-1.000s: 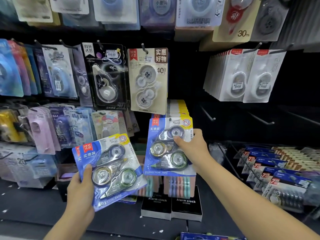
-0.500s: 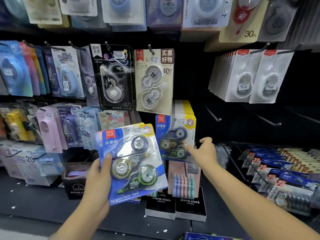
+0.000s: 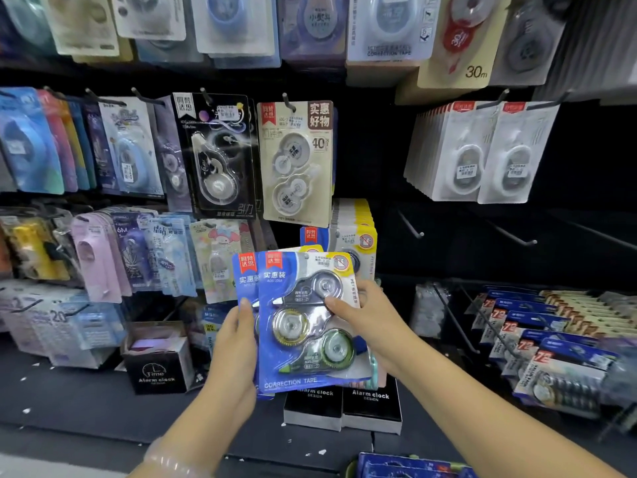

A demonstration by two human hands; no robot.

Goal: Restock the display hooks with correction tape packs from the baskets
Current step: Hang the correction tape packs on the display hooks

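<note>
Two blue correction tape packs sit stacked in front of me. The front pack shows three tape rollers under a clear blister; the rear pack peeks out at its left. My left hand grips the stack's left edge, thumb on the front. My right hand pinches the front pack's right edge, thumb on the blister. Behind them, matching hung packs fill one hook. Two bare hooks, a nearer bare hook and a farther bare hook, jut from the dark panel at right.
Beige and black tape packs hang above. White packs hang upper right. Black alarm clock boxes stand on the shelf below. Blue packs lie in a wire basket at right; another blue pack shows at the bottom edge.
My right hand left the pack it hung on the hook and came back to grip the stack. My left hand brought the stack rightward and up toward the centre.
</note>
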